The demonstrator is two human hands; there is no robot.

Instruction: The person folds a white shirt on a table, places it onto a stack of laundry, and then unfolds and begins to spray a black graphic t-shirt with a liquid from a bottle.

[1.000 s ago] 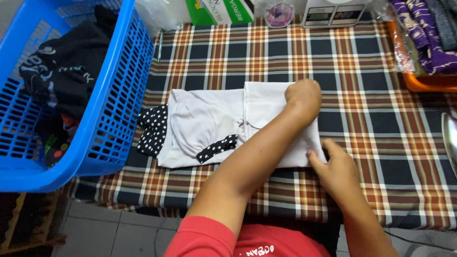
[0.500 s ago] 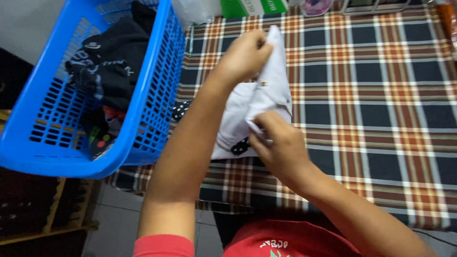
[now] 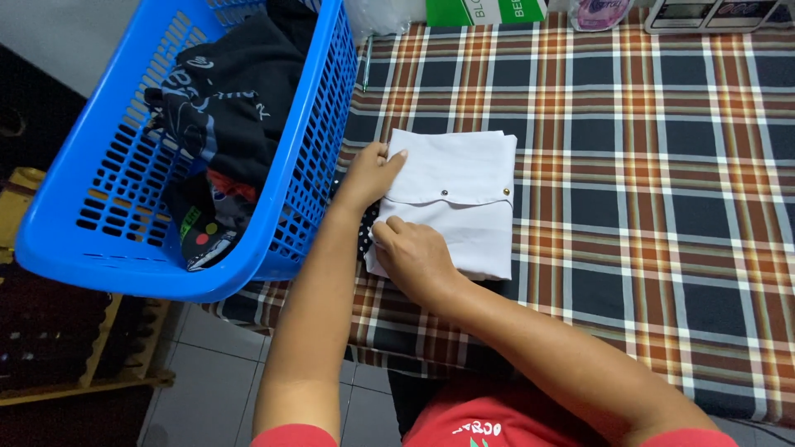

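A white garment [image 3: 464, 194] with two small studs lies folded into a square on the plaid-covered table [image 3: 646, 207]. A bit of black polka-dot trim [image 3: 366, 236] shows at its left edge. My left hand [image 3: 370, 175] presses flat on the garment's upper left corner. My right hand [image 3: 414, 255] rests on its lower left corner, fingers curled over the fold's edge. Both hands touch the cloth; neither lifts it.
A blue plastic laundry basket [image 3: 99, 240] full of dark clothes [image 3: 224, 108] stands against the table's left edge. A green box [image 3: 484, 10] and other items line the far edge. Tiled floor and a wooden shelf [image 3: 83, 364] lie below left.
The garment lay spread out with my left arm across it; it has been folded over into a compact square, and both hands have moved to its left edge.
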